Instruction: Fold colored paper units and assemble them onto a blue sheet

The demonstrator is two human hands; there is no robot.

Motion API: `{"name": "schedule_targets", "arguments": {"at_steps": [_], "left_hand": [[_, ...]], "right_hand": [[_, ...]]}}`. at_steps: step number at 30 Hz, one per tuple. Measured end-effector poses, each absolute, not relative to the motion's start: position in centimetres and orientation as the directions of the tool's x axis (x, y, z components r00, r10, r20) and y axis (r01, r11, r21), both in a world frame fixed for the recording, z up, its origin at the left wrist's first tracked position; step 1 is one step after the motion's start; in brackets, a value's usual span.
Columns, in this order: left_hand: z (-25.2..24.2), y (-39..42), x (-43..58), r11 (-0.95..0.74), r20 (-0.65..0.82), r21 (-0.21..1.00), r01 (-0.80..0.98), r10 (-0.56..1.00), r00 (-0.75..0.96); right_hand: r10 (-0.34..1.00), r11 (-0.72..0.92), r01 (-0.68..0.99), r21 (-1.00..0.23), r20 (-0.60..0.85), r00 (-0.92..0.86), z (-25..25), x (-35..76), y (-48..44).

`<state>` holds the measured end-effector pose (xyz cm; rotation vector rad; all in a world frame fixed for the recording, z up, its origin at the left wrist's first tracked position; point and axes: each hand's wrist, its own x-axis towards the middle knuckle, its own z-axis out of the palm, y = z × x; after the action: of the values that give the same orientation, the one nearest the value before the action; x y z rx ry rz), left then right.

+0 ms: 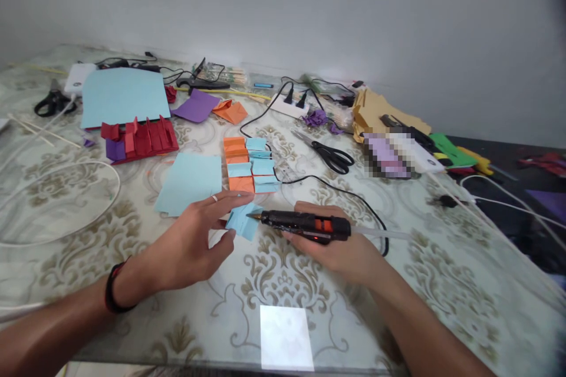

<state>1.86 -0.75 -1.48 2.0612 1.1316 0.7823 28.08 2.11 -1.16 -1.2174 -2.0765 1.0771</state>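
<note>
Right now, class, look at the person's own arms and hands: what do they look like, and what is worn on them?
Both forearms are bare, with no sleeves in view and no gloves. The left hand has a thin silver ring on one finger, and its wrist carries a black wristband with a red edge. The right hand shows no ring or band.

blk scissors (pixel 333 156) ctr-R | red folded ppr (pixel 144 138) L | pwr strip (pixel 289 107) rear | blue sheet (pixel 124 96) rear-L

Blk/red wristband (pixel 111 294) on L wrist, silver ring (pixel 214 198) on L hand (pixel 190 247)
</note>
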Motion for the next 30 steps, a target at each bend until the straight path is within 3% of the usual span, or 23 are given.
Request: {"name": "schedule_targets", "arguments": {"at_steps": [14, 30], "left_hand": [[-1.58, -0.72, 1.77, -0.41, 0.174, 0.776, 0.479, 0.869, 0.462], [-1.75, -0.8, 1.86, -0.371, 0.168, 0.812, 0.45, 0.888, 0.429]], "right_hand": [[0.941, 0.127, 0.539, -0.832, -0.07, -0.33, -1.31, 28.13, 2.21], [0.883, 0.27, 0.499, -0.823, 0.005, -0.469, -0.86, 28.19, 2.22]]}}
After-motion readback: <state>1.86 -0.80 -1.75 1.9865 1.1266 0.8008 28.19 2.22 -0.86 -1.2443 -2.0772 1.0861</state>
